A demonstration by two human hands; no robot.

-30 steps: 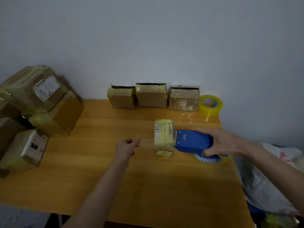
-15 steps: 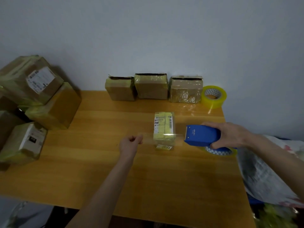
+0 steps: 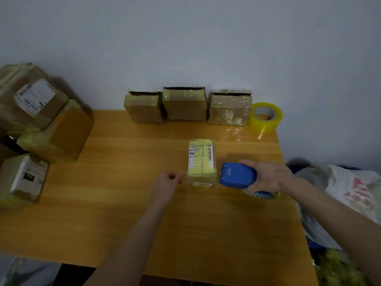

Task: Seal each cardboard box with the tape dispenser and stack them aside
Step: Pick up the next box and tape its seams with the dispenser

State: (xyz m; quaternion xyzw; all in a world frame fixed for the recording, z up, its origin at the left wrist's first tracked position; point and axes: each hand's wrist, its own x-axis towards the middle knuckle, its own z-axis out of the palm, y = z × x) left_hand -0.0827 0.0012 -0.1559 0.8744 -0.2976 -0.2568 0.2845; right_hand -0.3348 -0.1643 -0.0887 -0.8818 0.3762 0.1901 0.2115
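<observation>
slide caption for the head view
Right hand holds blue tape dispenser beside a small taped box, left hand curled opposite

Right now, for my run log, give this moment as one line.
left hand: pinches tape left of small box | right hand: grips blue tape dispenser at box's right | step: sealing

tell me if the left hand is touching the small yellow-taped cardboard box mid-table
Apart. The head view shows wooden table between the curled fingers of the left hand and the small yellow-taped cardboard box.
</observation>
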